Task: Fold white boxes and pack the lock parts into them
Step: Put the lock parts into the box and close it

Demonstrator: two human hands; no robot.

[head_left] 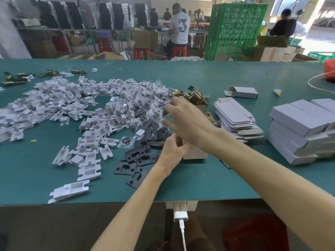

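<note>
My left hand point(173, 151) grips the top of a small open box point(194, 153) standing upright on the green table. Reaching leftward over it, my right hand point(186, 120) hovers blurred with fingers spread above the heap of clear screw bags point(148, 104); I see nothing in it. Dark strike plates point(137, 156) lie scattered just left of the box. Brass latch parts point(195, 96) are piled behind my right hand. A stack of flat white box blanks point(233, 118) lies to the right of the box.
A large heap of white plastic inserts point(59, 104) covers the table's left half. Finished white boxes point(304, 131) are stacked at the right edge. One folded box point(242, 92) lies behind the blanks. A white cable point(320, 84) curves at far right.
</note>
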